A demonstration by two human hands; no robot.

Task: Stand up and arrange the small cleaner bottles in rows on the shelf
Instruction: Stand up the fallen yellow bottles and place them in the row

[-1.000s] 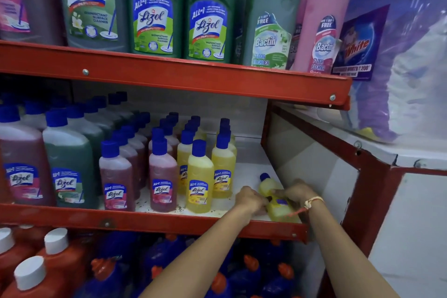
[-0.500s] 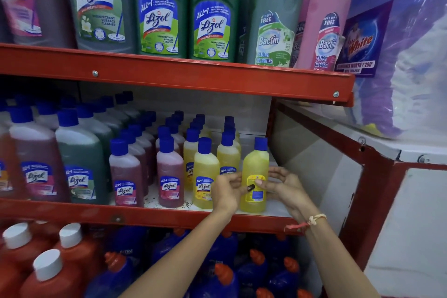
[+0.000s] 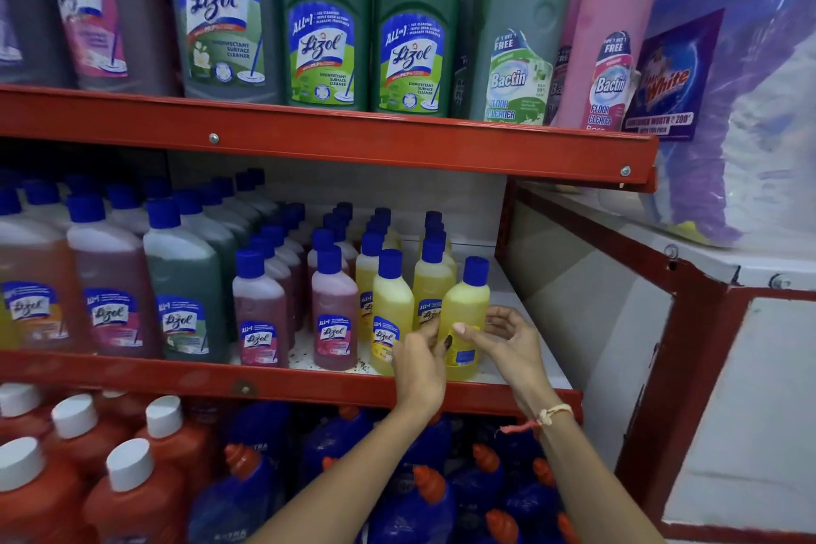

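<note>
Both hands are up at the front right end of the red middle shelf (image 3: 309,384), and the landmark is the small yellow bottle (image 3: 466,314) standing upright there with its blue cap on, at the shelf's front edge. The left hand (image 3: 419,362) sits at the bottle's left side with fingertips on its lower body, and the right hand (image 3: 508,340) cups it from the right, thumb across the front and fingers curled loosely behind; the 2 hands are close together around it, though how firm the hold is I cannot tell. Just left of that bottle stand more yellow bottles (image 3: 391,314) in rows running back, then 2 rows of pink bottles (image 3: 333,309), then the larger Lizol bottles (image 3: 183,283). To the bottle's right there is bare white shelf up to the red frame post (image 3: 503,225). Below it, blue bottles with orange caps (image 3: 419,508) crowd the lower shelf.
</note>
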